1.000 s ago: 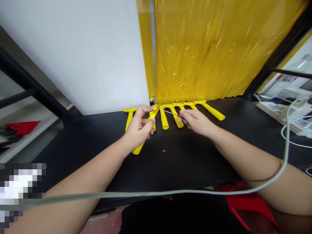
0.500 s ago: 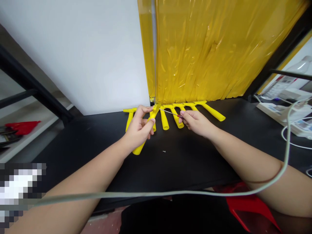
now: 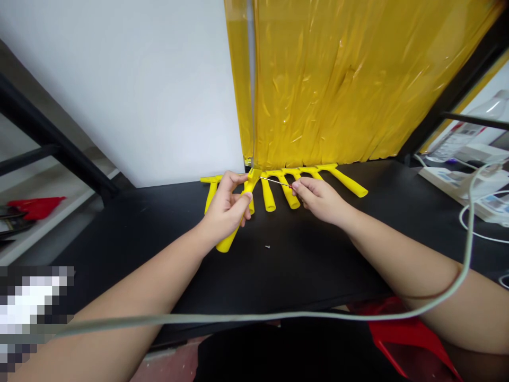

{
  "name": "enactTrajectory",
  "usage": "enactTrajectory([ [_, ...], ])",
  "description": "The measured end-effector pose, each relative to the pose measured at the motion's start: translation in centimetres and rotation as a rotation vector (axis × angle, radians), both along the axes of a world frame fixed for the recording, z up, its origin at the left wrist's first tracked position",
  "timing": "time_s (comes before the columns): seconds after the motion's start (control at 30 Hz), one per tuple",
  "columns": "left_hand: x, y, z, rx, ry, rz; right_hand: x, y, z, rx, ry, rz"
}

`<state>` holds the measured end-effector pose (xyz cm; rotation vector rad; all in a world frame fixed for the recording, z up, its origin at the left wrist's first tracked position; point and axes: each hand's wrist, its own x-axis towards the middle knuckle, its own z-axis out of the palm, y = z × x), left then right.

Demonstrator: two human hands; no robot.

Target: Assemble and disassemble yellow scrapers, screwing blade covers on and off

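Note:
My left hand (image 3: 230,204) is closed around a yellow plastic handle (image 3: 227,244), which is tilted with its hollow end toward me. In my right hand (image 3: 318,197) is a thin screwdriver (image 3: 277,183), pinched near its red grip. Its shaft points left, and the tip meets the head of the held handle. Whether the tip sits in a screw is too small to tell. A small silver screw (image 3: 268,246) lies on the black table (image 3: 302,270) in front of my hands. Behind them, several more yellow handles (image 3: 269,200) lie in a row along the back.
A white panel (image 3: 178,95) and a yellow film-covered panel (image 3: 338,85) rise behind the table. At the right are power strips (image 3: 477,196) with cables and a plastic bottle (image 3: 465,127). A pale cable (image 3: 246,317) crosses low in front of me.
The fingers of my right hand have shifted slightly on the screwdriver's grip, covering more of it. My left hand, the held handle and the loose screw stay in place.

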<state>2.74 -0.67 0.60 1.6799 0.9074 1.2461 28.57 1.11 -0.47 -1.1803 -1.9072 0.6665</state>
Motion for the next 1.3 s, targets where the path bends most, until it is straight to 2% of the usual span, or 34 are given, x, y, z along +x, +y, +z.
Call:
enactTrajectory([
  [0.17,0.0,0.0,0.1,0.044,-0.034,-0.022,-0.6,-1.1,0.4,0.196,-0.097,-0.053],
  [0.27,-0.2,0.1,0.2,0.048,-0.037,-0.058,-0.9,-1.5,0.6,0.182,-0.052,-0.061],
  [0.33,-0.3,0.1,0.1,0.046,-0.023,-0.064,-1.0,-1.4,0.7,0.054,0.068,-0.027],
  [0.47,-0.4,0.0,-0.2,0.083,0.015,-0.061,-0.9,-1.4,1.0,-0.382,0.456,0.142],
  [0.53,-0.6,0.1,-0.4,0.119,0.032,-0.071,-0.7,-1.4,1.4,-0.545,0.574,0.212],
  [0.6,-0.8,0.1,-0.5,0.150,0.037,-0.087,-0.6,-1.5,1.7,-0.640,0.622,0.242],
  [0.67,-0.9,0.2,-0.5,0.164,0.042,-0.103,-0.5,-1.5,1.9,-0.671,0.633,0.241],
  [0.77,-0.9,0.3,-0.2,0.143,0.031,-0.098,-0.6,-1.1,1.6,-0.639,0.578,0.245],
  [0.9,-0.6,0.4,0.5,0.055,-0.054,-0.083,-0.6,-0.8,0.7,-0.544,0.301,0.366],
  [1.1,-0.7,0.9,0.8,-0.087,-0.199,-0.096,-2.0,-2.4,0.3,-0.094,-0.214,0.529],
  [1.2,-0.7,0.9,0.8,-0.173,-0.231,-0.100,-3.2,-3.5,0.3,0.025,-0.392,0.594],
  [1.3,-0.6,0.8,0.8,-0.237,-0.246,-0.116,-4.1,-4.1,0.2,0.080,-0.489,0.601],
])
